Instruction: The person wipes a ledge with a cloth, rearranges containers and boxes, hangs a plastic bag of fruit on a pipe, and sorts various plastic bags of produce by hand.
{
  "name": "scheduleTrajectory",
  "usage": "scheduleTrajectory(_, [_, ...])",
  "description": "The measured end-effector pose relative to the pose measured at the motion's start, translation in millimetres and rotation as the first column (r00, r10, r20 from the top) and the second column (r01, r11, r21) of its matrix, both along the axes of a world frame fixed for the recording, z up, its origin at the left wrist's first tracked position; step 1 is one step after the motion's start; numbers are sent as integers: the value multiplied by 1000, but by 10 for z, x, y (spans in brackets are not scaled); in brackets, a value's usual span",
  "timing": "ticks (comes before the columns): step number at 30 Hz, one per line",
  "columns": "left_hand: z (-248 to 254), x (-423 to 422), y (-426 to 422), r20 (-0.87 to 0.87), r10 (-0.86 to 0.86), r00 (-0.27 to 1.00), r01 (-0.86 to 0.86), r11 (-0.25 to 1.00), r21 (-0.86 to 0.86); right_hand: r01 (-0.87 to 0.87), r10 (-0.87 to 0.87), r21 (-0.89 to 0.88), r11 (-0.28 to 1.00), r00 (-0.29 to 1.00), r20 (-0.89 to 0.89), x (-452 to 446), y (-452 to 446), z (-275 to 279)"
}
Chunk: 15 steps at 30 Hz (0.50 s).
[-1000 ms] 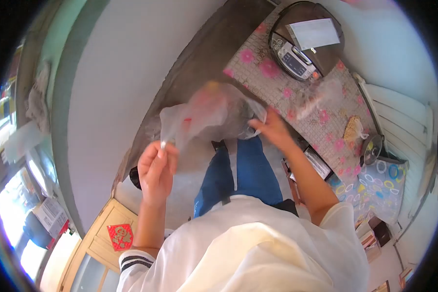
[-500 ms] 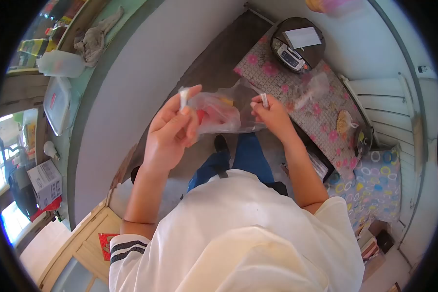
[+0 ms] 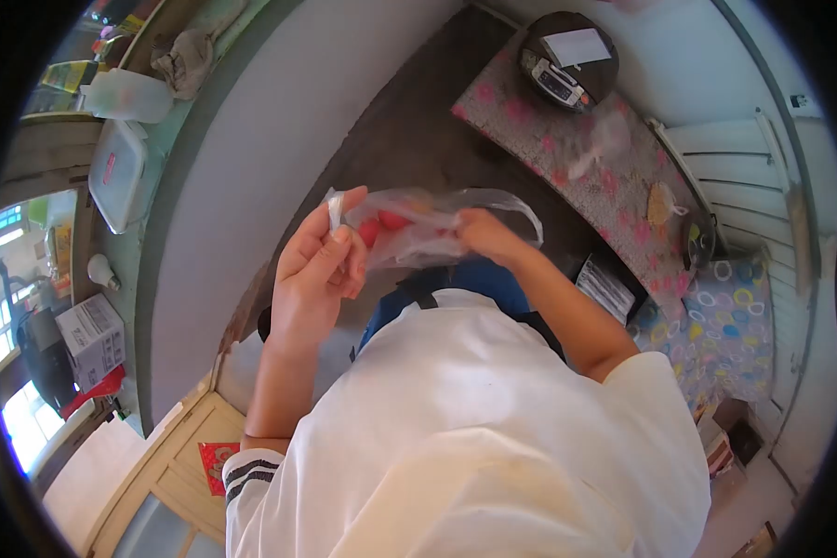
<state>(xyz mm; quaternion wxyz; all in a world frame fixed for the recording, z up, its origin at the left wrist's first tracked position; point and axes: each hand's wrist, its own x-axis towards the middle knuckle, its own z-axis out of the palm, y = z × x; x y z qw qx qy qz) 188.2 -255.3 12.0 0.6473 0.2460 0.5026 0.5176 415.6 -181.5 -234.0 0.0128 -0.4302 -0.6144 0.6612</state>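
Note:
A clear plastic bag (image 3: 418, 247) hangs in front of my body with several red roundish things (image 3: 394, 220) showing through it. Something yellowish lies beside them, too blurred to name. My left hand (image 3: 314, 259) pinches the twisted white handle of the bag between thumb and fingers at the left side. My right hand (image 3: 489, 237) is at the bag's mouth, its fingertips hidden in the plastic and smeared by motion. The bag's other handle (image 3: 528, 213) loops loosely above the right wrist.
To the right, a floral-covered table (image 3: 521, 113) holds a dark round appliance (image 3: 567, 60), a crumpled plastic bag (image 3: 606, 139) and a tied bag (image 3: 662, 203). On the left ledge stand a plastic container (image 3: 128, 96), a lidded box (image 3: 118, 177), a light bulb (image 3: 103, 272) and a carton (image 3: 92, 341).
My right hand has let go of its handle and moved left and down to the bag's mouth. That handle now hangs as a loose loop. My left hand keeps its hold.

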Motion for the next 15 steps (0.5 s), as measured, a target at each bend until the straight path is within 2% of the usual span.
scheduleTrajectory(1, [-63, -17, -42, 11, 5, 1000, -4, 1000, -30, 331, -402, -324, 886, 897, -182, 60, 18, 340])
scheduleTrajectory(4, [-254, -27, -123, 12, 22, 1000, -20, 995, -101, 486, -552, -292, 824, 806, -214, 87, 53, 694])
scheduleTrajectory(8, [-335, -5, -198, -61, 44, 997, -53, 987, -149, 507, -668, -467, 725, 683, -295, 216, -41, 1107])
scheduleTrajectory(11, [-376, -30, -220, -65, 67, 996, -76, 986, -147, 502, -534, -205, 840, 832, -152, 512, -26, 1155])
scheduleTrajectory(13, [-429, -29, -233, -47, 90, 995, -96, 986, -137, 364, -425, 295, 883, 888, 177, 793, -43, 1081])
scheduleTrajectory(14, [-474, -23, -245, -35, 104, 994, -108, 986, -126, 203, -410, 500, 842, 843, 348, 921, -47, 1056])
scheduleTrajectory(15, [-514, -13, -248, -23, 118, 993, -120, 986, -116, 284, -455, 423, 860, 801, 388, 1035, -16, 1079])
